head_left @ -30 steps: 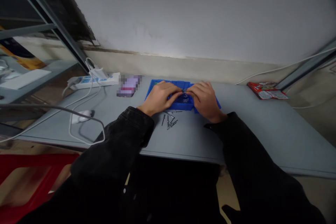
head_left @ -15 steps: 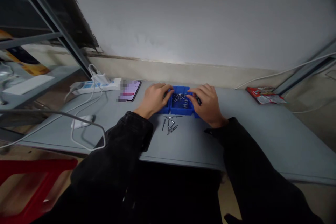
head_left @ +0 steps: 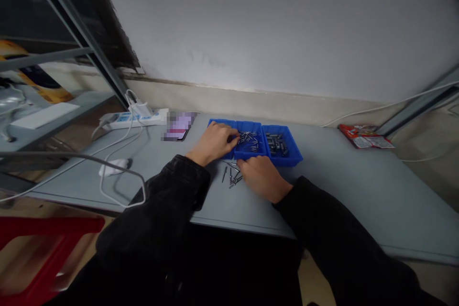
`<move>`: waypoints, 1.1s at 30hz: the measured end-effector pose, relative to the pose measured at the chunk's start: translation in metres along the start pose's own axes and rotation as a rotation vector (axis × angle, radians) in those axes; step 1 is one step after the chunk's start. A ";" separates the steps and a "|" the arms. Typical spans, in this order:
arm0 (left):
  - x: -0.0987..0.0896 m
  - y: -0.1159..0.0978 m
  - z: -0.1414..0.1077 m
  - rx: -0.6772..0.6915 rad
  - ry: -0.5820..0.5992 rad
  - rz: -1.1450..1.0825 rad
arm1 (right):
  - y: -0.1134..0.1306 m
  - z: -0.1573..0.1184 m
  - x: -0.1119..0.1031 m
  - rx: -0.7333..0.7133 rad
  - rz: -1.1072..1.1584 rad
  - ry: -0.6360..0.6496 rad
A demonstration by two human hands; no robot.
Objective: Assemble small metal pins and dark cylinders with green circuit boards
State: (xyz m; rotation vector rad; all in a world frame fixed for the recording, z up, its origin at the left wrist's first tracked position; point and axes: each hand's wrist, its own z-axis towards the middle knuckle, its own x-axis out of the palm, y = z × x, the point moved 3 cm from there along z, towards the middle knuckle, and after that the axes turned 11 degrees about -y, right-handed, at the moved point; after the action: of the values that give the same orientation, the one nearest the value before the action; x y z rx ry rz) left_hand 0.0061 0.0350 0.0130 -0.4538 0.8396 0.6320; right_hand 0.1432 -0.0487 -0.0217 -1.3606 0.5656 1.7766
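Note:
Three blue bins stand side by side on the table. My left hand (head_left: 217, 142) rests over the left bin (head_left: 221, 121), its fingers curled and thumb near the fingertips; whatever they hold is hidden. In the middle bin (head_left: 248, 154) lie several slim metal pieces that look like blind rivets. The right bin (head_left: 296, 155) holds thicker dark metal pieces (head_left: 277, 144). In front of the bins is a loose pile of rivets (head_left: 233, 178). My right hand (head_left: 264, 178) is closed at the pile's right side, its fingertips on the end of a rivet (head_left: 232, 164).
To the left are a phone (head_left: 179, 126), a white power strip (head_left: 141, 118) with plugs, a white mouse-like object (head_left: 114, 167) and looping cables. A red packet (head_left: 366, 136) lies at the right by the frame post. A wall stands behind the table (head_left: 340, 191).
My right hand has left the right bin and come down and left to the rivet pile, uncovering that bin. My left hand stays over the left bin. The view has shifted slightly.

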 end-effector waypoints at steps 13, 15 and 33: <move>0.007 0.006 -0.006 -0.019 -0.031 0.064 | 0.001 -0.002 -0.013 -0.121 0.098 -0.281; 0.007 0.006 -0.005 -0.033 -0.019 0.061 | -0.004 -0.003 -0.023 -0.120 0.164 -0.483; 0.010 0.007 -0.002 0.012 0.018 0.009 | -0.073 0.006 -0.004 0.727 0.833 -0.765</move>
State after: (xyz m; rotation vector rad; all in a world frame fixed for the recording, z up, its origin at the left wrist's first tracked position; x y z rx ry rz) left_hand 0.0049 0.0424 0.0034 -0.4461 0.8622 0.6315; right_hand 0.1994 -0.0041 -0.0070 0.1340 1.2619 2.1768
